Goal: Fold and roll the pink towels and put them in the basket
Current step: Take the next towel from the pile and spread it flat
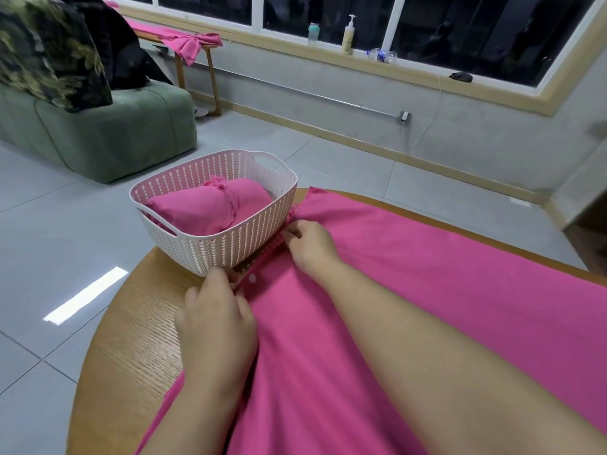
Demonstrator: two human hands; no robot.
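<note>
On the tabletop [138,349], both hands pinch the pink towel's [427,274] edge: left hand [218,318] at seven o'clock, right hand [310,246] beside the basket [197,247].

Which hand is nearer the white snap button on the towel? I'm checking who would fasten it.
Left. The left hand pinches the towel edge right beside the snap button; the right hand grips the same edge farther along, by the basket.

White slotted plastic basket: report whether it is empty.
Not empty: the white slotted plastic basket holds one rolled pink towel bundle.
</note>
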